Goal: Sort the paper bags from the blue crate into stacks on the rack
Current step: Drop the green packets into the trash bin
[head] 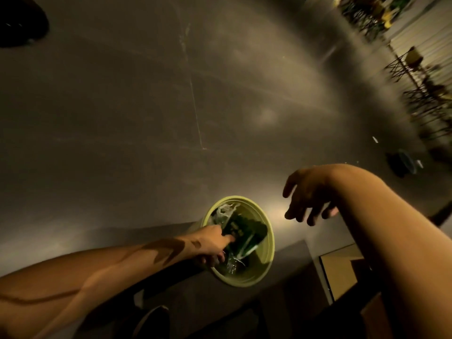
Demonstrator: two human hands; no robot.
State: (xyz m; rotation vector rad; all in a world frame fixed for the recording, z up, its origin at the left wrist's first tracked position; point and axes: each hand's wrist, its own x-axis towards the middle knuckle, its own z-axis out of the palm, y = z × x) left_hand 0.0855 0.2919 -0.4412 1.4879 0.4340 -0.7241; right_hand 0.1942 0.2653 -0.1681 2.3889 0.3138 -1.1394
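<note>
A light green round bin (267, 243) stands on the floor low in the view. Inside it lie a dark green packet (247, 231) and crumpled clear plastic (225, 211). My left hand (212, 243) reaches over the bin's rim, its fingers touching the dark green packet; whether it grips the packet is unclear. My right hand (310, 194) hovers to the right of the bin, above the floor, with fingers spread and nothing in it. No blue crate and no paper bags are visible.
Bare grey floor (171, 106) fills most of the dim view. Wire racks (425, 94) with items stand at the far right, blurred. A dark counter or cabinet top (281, 302) lies below the bin, with a pale panel (342, 272) beside it. A small dark object (403, 162) sits on the floor.
</note>
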